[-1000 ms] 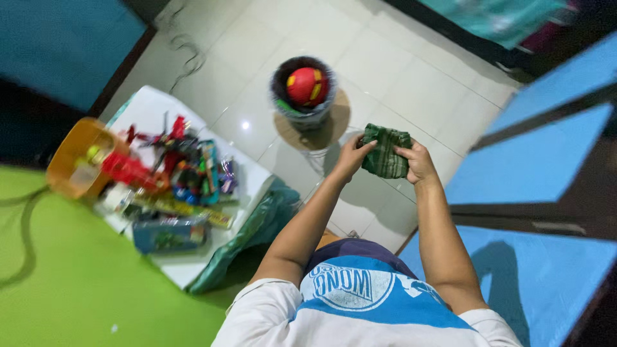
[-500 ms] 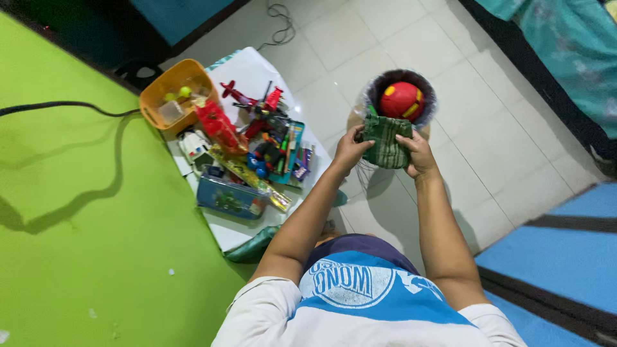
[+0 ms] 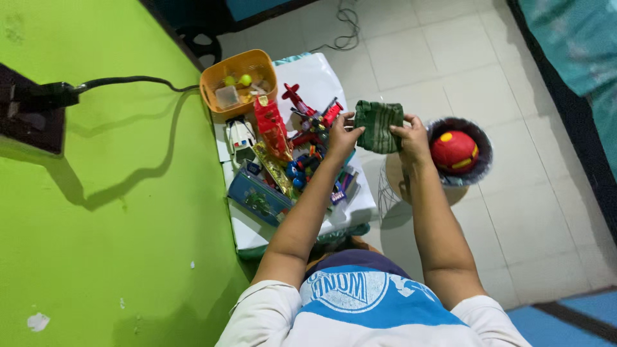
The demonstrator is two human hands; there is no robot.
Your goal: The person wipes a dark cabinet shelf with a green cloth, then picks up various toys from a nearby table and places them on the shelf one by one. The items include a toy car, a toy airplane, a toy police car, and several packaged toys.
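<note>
Head view: left hand (image 3: 340,135) and right hand (image 3: 411,136) each grip closed on one side of a folded green checked cloth (image 3: 378,126), held up between them. It hangs above the white table's (image 3: 350,209) edge, between the toy pile (image 3: 289,144) and the basket (image 3: 483,151) holding a red ball (image 3: 453,151).

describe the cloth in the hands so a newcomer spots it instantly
Start at the bright green wall, then the white table piled with toys beside it. Just right of the pile, both hands hold up a folded dark green checked cloth. It is the only soft fabric among hard plastic toys.

An orange basket (image 3: 222,80) sits beside scattered toys (image 3: 292,144) (red ball (image 3: 454,151) apart).
</note>
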